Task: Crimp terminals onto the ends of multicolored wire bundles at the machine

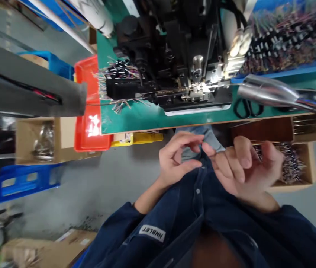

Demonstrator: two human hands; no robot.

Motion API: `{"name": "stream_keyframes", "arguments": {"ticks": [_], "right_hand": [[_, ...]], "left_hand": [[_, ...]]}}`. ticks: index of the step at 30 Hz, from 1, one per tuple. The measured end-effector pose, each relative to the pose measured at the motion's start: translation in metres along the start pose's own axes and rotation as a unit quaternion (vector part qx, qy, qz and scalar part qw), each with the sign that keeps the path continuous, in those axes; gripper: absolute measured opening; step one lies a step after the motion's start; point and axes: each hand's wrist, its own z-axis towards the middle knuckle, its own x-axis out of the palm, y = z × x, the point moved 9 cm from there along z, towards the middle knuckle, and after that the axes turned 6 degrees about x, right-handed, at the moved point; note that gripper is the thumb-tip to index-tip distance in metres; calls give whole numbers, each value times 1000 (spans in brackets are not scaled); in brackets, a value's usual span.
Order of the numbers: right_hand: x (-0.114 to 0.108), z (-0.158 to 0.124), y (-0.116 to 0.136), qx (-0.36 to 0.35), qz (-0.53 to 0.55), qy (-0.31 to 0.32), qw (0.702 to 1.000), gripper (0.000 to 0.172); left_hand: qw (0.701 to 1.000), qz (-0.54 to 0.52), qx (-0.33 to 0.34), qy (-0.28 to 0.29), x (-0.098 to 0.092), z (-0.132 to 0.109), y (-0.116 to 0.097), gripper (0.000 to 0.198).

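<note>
You are wearing a dark navy button-front jacket, with small pale buttons running down its front. You are showing a white patch with black letters reading HNBLET near the left sleeve. Your left hand and right hand are staying bare, and pale blue denim is peeking out beyond them.
</note>
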Motion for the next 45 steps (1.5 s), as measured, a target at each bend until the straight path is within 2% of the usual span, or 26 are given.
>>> {"name": "stream_keyframes", "arguments": {"ticks": [3,7,11,14,23,27,31,33,35,37,40,43,45], "right_hand": [[9,9,5,-37,-100,57,993,53],[10,18,-2,-26,-110,91,989,55],[-2,16,-7,-21,-92,82,992,45],[-5,15,-9,-23,-101,74,992,44],[14,18,-7,-22,-115,81,990,51],[21,19,-10,13,-98,99,990,52],[22,19,-12,32,-66,117,990,49],[22,18,-14,37,-55,129,989,51],[19,19,-14,34,-51,124,990,54],[16,20,-13,26,-53,109,992,55],[18,21,-10,17,-59,110,992,55],[21,23,-11,6,-96,112,989,53],[18,25,-7,-44,-165,91,981,45]], "left_hand": [[1000,-4,-2,-20,8,11,-3,41],[1000,12,9,-19,19,21,-13,31],[999,37,-3,-17,21,24,-18,26],[998,60,13,-17,21,24,-24,23],[992,95,77,-20,21,27,-37,21],[984,130,110,-44,15,26,-45,22],[979,152,134,-38,13,23,-51,29],[980,132,135,-55,6,20,-51,41],[984,98,126,-82,-5,18,-48,61],[987,76,107,-97,-15,17,-42,69],[989,63,77,-106,-24,16,-35,63],[991,41,63,-107,-24,14,-33,55],[992,33,61,-101,-21,13,-35,51]]}}
